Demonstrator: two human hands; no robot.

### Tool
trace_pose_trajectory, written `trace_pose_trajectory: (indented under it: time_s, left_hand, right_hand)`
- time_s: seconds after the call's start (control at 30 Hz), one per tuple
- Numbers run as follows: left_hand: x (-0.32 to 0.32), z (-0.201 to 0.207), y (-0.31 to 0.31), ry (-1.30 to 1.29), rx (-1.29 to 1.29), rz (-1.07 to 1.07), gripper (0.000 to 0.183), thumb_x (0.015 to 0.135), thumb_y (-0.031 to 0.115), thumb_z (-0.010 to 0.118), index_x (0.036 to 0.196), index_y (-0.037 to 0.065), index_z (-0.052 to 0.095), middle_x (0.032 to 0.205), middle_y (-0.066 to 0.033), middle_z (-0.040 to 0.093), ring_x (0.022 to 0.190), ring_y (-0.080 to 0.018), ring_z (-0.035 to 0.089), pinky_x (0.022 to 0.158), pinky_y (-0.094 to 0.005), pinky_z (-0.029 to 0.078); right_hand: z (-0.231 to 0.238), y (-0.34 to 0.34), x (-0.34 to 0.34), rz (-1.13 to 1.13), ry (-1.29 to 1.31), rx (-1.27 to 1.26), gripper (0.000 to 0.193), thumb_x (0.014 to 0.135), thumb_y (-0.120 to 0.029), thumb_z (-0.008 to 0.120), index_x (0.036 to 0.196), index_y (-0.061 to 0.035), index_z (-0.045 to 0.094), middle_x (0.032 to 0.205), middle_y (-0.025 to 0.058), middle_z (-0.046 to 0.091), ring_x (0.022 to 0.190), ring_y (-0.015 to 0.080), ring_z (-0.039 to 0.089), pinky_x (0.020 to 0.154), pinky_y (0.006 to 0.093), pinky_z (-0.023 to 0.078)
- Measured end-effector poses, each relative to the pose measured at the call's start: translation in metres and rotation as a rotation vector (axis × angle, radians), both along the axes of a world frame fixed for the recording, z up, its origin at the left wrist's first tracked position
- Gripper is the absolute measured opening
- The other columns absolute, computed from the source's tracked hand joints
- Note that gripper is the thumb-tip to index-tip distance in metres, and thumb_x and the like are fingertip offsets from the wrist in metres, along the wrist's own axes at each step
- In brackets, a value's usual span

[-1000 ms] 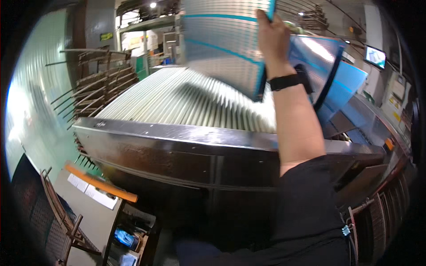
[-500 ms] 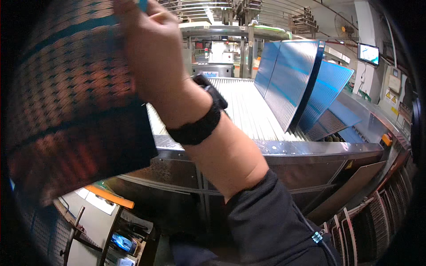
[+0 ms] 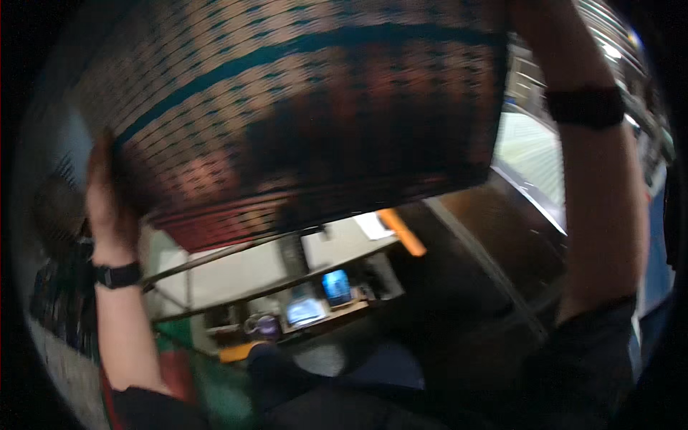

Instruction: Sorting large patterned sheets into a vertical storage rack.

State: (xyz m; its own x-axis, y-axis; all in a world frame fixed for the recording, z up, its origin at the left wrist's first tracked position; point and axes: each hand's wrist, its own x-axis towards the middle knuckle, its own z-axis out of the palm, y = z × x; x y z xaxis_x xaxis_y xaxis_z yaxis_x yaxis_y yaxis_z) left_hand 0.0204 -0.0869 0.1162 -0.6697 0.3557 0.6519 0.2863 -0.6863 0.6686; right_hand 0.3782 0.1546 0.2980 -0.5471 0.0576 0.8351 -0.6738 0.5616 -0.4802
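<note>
A large circuit board panel (image 3: 344, 93), copper-toned with teal bands and rows of small marks, is held up before me and fills the upper middle. My left hand (image 3: 113, 208) is closed on its left edge, the fingers partly behind it. At the upper right, my right hand (image 3: 537, 29) grips the opposite edge; it is dark and smeared, and its fingertips are hidden. The lower edge shows several close lines, so I cannot tell whether it is one panel or a few together. Dark bands circle both wrists.
Below the panel stands a pale worktop (image 3: 344, 244) with a shelf holding a lit blue screen (image 3: 335, 285) and a purple mug (image 3: 266, 326). An orange bar (image 3: 403, 233) juts from its corner. To the right lies a pale roller conveyor (image 3: 530, 154) with a metal side (image 3: 502, 244).
My view has swung left, away from the conveyor and its upright blue panels. The held panel now spans the upper middle, and my left hand has come into view on its edge.
</note>
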Motion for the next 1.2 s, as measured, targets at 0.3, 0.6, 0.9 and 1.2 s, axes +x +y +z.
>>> trace_pose_trajectory:
  time_s: [0.3,0.6,0.9,1.2]
  left_hand:
    - [-0.006,0.02,-0.039,-0.033,0.13,0.239,0.044,0.105,0.031,0.063,0.138,0.003,0.056,0.137,-0.0082,0.063,0.122,-0.0211,0.06,0.108,-0.038,0.046]
    - [-0.06,0.019,-0.084,-0.078,0.018,0.259,0.04,0.104,0.035,0.064,0.132,0.007,0.057,0.124,-0.0097,0.067,0.11,-0.0227,0.068,0.094,-0.0427,0.059]
    - [-0.073,0.016,-0.084,-0.204,-0.023,0.148,0.033,0.102,0.032,0.067,0.123,0.007,0.062,0.116,-0.0087,0.07,0.102,-0.0212,0.07,0.091,-0.0417,0.06]
    - [-0.086,0.019,-0.096,-0.197,-0.052,0.155,0.03,0.101,0.032,0.068,0.12,0.008,0.065,0.109,-0.0061,0.072,0.094,-0.0181,0.071,0.085,-0.0374,0.061]
  right_hand:
    - [0.015,-0.009,-0.078,-0.204,0.19,0.029,0.039,0.101,-0.033,0.067,0.119,0.0013,0.065,0.102,0.0111,0.071,0.087,0.0173,0.071,0.075,0.0303,0.06]
    - [-0.106,0.074,-0.117,-0.108,-0.266,-0.181,0.046,0.103,-0.049,0.058,0.116,-0.0056,0.068,0.095,0.0004,0.069,0.082,0.0068,0.063,0.073,0.0251,0.051]
    - [-0.114,0.06,-0.124,-0.099,-0.341,-0.081,0.045,0.101,-0.027,0.068,0.134,0.0016,0.06,0.113,0.0063,0.072,0.1,0.0105,0.068,0.088,0.0269,0.057]
    - [-0.12,0.058,-0.122,-0.154,-0.293,-0.052,0.041,0.101,-0.027,0.068,0.132,0.0009,0.062,0.114,0.0059,0.071,0.1,0.0119,0.069,0.089,0.0274,0.056]
